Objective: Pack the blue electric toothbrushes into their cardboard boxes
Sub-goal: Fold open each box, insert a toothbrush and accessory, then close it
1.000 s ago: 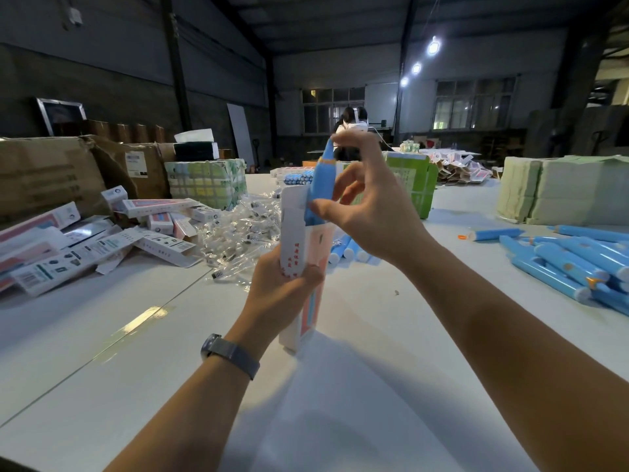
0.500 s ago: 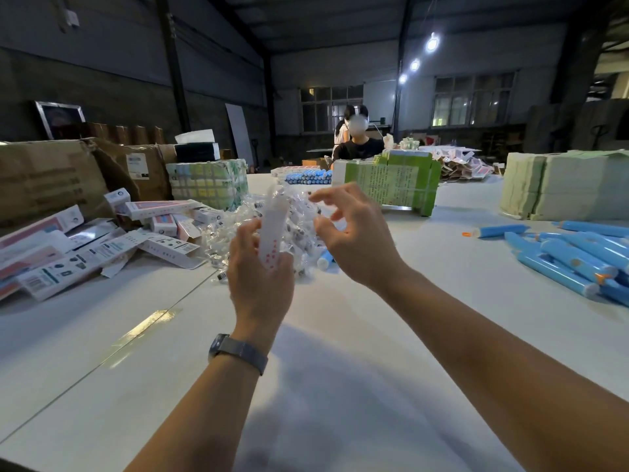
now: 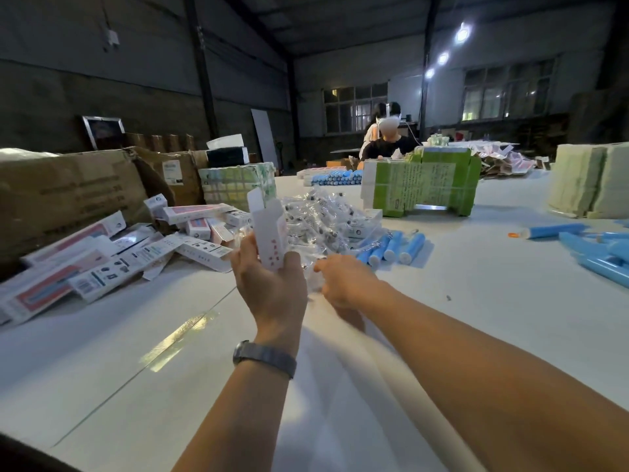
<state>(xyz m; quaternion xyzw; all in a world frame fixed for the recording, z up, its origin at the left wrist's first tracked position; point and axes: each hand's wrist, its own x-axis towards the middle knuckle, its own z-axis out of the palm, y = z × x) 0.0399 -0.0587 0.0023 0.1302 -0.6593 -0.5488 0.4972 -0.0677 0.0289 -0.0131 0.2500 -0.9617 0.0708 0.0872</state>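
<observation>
Head camera: a person's left hand (image 3: 272,284), a watch (image 3: 263,357) on its wrist, holds a white cardboard box (image 3: 269,233) upright above a white table (image 3: 442,301), the fingers curled round the box's lower half and its top flap standing open. Just right of the box, the right hand (image 3: 343,279) reaches into a heap of clear plastic packets (image 3: 323,223); its fingers look bent onto a packet, though motion blur leaves it unclear whether they grip anything. Behind the box and touching the heap's right edge lies a short row of blue electric toothbrushes (image 3: 391,248); more blue toothbrushes (image 3: 599,253) lie far right of the box, near the table's edge. Left of the box, printed cartons (image 3: 112,257) lie scattered in front of large brown shipping cases (image 3: 68,192). Beyond the heap stands a green bundle (image 3: 422,185) of flat packaging, and pale stacks (image 3: 592,182) rise farther right. Another person (image 3: 388,141) sits at the far end of the table.
</observation>
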